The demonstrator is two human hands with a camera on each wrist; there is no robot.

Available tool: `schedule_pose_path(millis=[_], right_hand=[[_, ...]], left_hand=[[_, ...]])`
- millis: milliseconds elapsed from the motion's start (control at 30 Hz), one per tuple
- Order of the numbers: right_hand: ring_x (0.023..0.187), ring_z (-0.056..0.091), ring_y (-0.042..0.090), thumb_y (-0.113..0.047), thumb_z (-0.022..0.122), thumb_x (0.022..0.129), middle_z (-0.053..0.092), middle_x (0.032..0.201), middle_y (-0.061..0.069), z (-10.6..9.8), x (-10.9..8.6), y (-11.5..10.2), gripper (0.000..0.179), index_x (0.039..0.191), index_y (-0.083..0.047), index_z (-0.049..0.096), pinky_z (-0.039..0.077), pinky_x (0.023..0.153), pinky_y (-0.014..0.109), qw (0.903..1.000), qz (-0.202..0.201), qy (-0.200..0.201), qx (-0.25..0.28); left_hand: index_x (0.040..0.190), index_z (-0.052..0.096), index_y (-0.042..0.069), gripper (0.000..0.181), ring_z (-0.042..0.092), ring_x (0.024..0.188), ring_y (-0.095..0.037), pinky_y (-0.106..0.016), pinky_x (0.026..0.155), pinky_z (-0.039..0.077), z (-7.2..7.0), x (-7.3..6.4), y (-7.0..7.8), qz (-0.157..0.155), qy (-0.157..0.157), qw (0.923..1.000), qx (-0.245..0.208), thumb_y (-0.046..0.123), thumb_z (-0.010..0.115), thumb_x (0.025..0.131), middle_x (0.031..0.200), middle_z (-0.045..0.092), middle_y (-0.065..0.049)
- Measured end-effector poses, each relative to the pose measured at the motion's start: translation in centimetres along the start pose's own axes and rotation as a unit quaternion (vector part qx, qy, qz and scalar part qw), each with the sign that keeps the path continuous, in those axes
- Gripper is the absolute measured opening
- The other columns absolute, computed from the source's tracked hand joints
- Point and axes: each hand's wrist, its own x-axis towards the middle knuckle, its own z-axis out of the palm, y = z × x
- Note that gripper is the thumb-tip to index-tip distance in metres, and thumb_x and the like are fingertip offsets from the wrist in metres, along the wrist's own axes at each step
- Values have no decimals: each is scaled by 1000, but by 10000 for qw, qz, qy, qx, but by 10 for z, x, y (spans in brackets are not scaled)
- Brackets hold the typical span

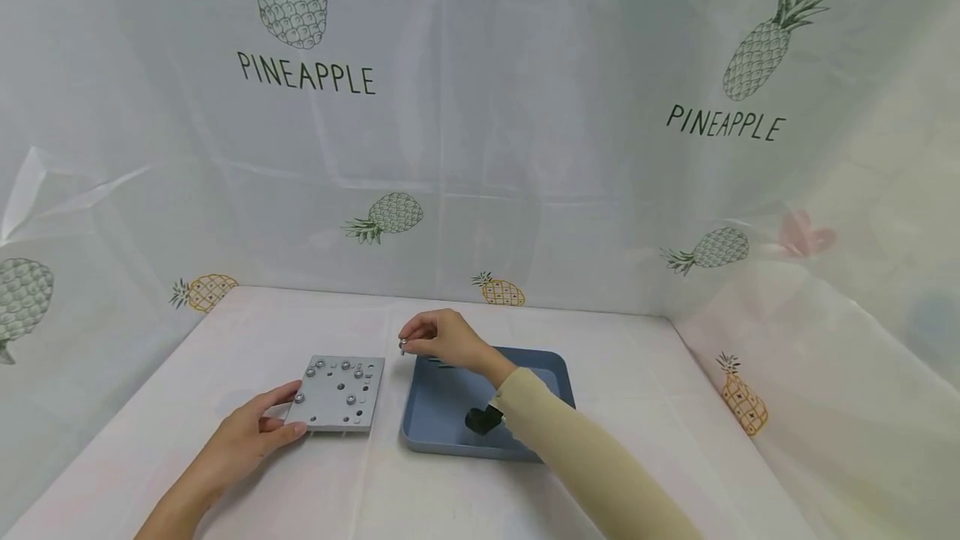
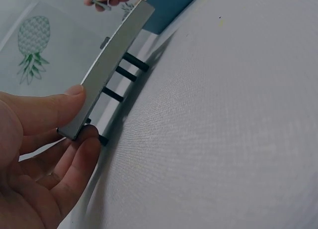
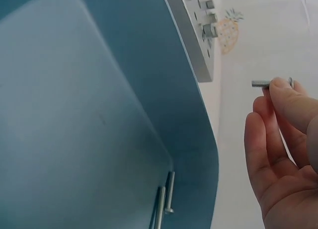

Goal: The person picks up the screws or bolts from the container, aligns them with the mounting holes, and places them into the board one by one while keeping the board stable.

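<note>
A square grey metal plate (image 1: 330, 390) with holes and several bolts stands slightly above the white cloth. My left hand (image 1: 243, 440) grips its left edge, thumb at the near corner and fingers curling underneath in the left wrist view. Dark bolt shanks (image 2: 113, 94) poke down from the plate's underside there. Between the plate and the blue tray (image 1: 438, 446), my right hand (image 1: 446, 337) pinches a small bolt (image 3: 260, 83) by thumb and fingertips. In the right wrist view its threaded end sticks out past the fingertips; in the head view it hangs near the plate's far right corner.
To the right of the plate lies the tray, with loose long bolts (image 3: 160, 206) along one inner wall. The right forearm in a light sleeve (image 1: 585, 457) crosses over it, with a black wrist camera (image 1: 482, 420). A pineapple-print curtain (image 1: 525, 148) encloses the back and sides.
</note>
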Motion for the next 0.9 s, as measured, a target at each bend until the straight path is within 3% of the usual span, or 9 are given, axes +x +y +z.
schedule_pose_path(millis=[133,400,900], right_hand=[[89,74,17,-15,81,96,77,95,-6,7,8,1,13,108,-17,79,60,78,30,9999,84,19,82],[84,71,5,-12,80,96,78,98,-4,20,21,-3,14,110,-13,79,59,78,24,9998,57,-157,84],[82,67,5,-16,82,95,76,90,-12,41,32,-3,10,105,-19,81,51,72,22,9994,279,-190,-15]], left_hand=[[166,35,10,90,62,110,-19,-29,83,50,0,0,0,18,1,10000,13,38,82,94,161,44,-23],[166,35,9,90,62,110,-19,-29,82,50,0,-1,1,8,-10,10000,8,39,82,95,161,43,-24],[166,36,10,89,62,108,-19,-28,82,50,0,-2,-2,112,31,9999,19,38,82,95,161,44,-24]])
